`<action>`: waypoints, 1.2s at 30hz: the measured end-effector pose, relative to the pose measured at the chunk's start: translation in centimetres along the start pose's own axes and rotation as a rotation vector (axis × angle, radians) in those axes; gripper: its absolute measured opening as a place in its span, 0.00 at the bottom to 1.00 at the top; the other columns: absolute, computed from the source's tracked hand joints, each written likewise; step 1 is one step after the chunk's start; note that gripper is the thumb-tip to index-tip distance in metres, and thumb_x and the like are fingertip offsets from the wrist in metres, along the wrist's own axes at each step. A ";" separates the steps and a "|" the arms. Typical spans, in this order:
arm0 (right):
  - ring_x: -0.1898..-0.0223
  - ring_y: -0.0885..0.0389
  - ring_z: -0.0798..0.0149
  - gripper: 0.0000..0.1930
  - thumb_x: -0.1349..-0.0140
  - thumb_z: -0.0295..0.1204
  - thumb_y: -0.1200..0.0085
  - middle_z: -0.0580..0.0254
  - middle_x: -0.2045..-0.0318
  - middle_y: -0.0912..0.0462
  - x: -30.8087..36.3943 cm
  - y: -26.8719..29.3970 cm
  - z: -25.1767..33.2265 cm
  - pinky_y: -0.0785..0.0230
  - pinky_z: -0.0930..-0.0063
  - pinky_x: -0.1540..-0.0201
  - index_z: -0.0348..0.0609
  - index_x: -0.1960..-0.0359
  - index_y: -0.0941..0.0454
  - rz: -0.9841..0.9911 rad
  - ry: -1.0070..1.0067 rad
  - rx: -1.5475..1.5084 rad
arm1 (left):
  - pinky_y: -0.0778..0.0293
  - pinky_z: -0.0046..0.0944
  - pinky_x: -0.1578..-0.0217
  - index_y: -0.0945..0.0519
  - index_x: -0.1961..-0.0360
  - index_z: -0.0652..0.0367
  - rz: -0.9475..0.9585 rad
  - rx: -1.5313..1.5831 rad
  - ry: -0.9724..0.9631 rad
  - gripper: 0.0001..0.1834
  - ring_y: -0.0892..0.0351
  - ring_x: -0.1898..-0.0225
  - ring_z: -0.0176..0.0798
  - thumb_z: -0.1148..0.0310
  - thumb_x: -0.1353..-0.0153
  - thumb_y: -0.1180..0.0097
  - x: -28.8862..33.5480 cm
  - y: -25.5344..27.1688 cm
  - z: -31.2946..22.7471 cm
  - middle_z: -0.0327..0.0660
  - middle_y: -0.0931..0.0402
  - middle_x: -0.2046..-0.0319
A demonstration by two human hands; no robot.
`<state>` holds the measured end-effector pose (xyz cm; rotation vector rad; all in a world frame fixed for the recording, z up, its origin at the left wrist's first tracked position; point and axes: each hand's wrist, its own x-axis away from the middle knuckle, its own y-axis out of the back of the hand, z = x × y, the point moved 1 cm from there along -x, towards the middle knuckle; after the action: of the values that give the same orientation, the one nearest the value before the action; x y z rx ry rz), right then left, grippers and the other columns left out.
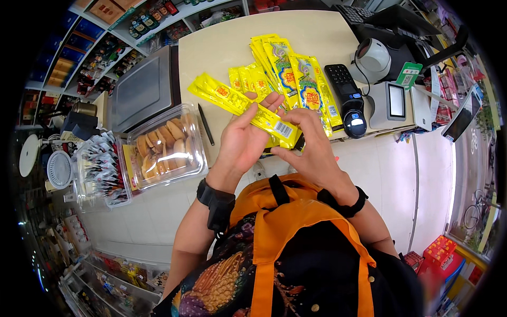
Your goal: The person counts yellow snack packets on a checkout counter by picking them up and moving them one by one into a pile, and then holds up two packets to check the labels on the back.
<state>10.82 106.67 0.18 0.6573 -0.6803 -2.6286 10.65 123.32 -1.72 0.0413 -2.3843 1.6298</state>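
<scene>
A bundle of long yellow packets [224, 95] lies aslant across both hands, above the near edge of the counter [222, 47]. The left hand [242, 140] is turned palm up beneath its middle, the thumb laid over the top face and the fingers loosely spread, their tips showing beyond the far edge. The right hand [314, 145] grips the lower right end, its fingers at the far side and its thumb at the near corner, beside a white barcode label [283, 128]. The bundle's upper left end sticks out free past the left hand.

Just beyond the hands, more yellow packets [281, 58] lie fanned and overlapping on the counter. A black pen [206, 124] lies left of the left hand, near a clear box of bread [198, 158]; a black handheld terminal [341, 84] stands to the right of the fanned packets.
</scene>
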 end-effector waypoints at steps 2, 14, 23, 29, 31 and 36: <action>0.48 0.27 0.50 0.22 0.48 0.28 0.34 0.55 0.56 0.24 0.3 0.6 -0.9 0.33 0.62 0.47 0.41 0.51 0.28 -0.009 -0.023 0.044 | 0.46 0.54 0.32 0.37 0.46 0.54 0.013 -0.009 0.018 0.12 0.44 0.32 0.54 0.73 0.28 0.61 0.1 -0.5 0.7 0.56 0.41 0.37; 0.46 0.25 0.55 0.16 0.46 0.17 0.47 0.57 0.52 0.21 2.9 4.0 -3.2 0.36 0.67 0.42 0.39 0.55 0.23 -0.104 -0.229 -0.290 | 0.39 0.50 0.35 0.33 0.47 0.57 0.100 -0.428 0.157 0.13 0.36 0.35 0.52 0.77 0.32 0.55 0.4 -1.4 1.2 0.57 0.35 0.38; 0.44 0.27 0.48 0.22 0.48 0.09 0.56 0.51 0.45 0.26 6.9 9.2 -1.8 0.33 0.66 0.45 0.41 0.52 0.24 -0.262 -0.083 0.029 | 0.38 0.51 0.36 0.33 0.45 0.57 0.124 -0.442 0.334 0.18 0.36 0.36 0.50 0.80 0.35 0.53 -1.2 -4.0 5.9 0.53 0.34 0.38; 0.47 0.27 0.51 0.20 0.49 0.10 0.51 0.55 0.44 0.25 15.9 13.7 -0.7 0.33 0.61 0.44 0.39 0.53 0.25 -0.369 -0.293 0.310 | 0.35 0.43 0.38 0.34 0.50 0.58 0.271 -0.405 0.693 0.18 0.33 0.39 0.46 0.86 0.39 0.53 -2.8 -5.9 14.9 0.57 0.34 0.41; 0.46 0.28 0.51 0.21 0.50 0.10 0.50 0.56 0.44 0.25 18.2 15.7 -0.9 0.32 0.62 0.43 0.39 0.54 0.25 -0.385 -0.289 0.370 | 0.35 0.45 0.37 0.34 0.51 0.59 0.287 -0.427 0.735 0.17 0.33 0.39 0.48 0.86 0.39 0.53 -2.5 -7.7 17.6 0.57 0.33 0.42; 0.44 0.30 0.50 0.20 0.48 0.13 0.47 0.57 0.43 0.27 20.7 21.0 -1.3 0.32 0.61 0.44 0.40 0.52 0.27 -0.428 -0.268 0.470 | 0.32 0.49 0.38 0.35 0.48 0.60 0.392 -0.348 0.721 0.18 0.32 0.38 0.49 0.84 0.37 0.51 -3.9 -10.6 24.7 0.54 0.32 0.42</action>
<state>-1.39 79.94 2.99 0.6335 -1.4050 -3.0029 11.42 96.21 -1.32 -0.9547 -2.1057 1.0538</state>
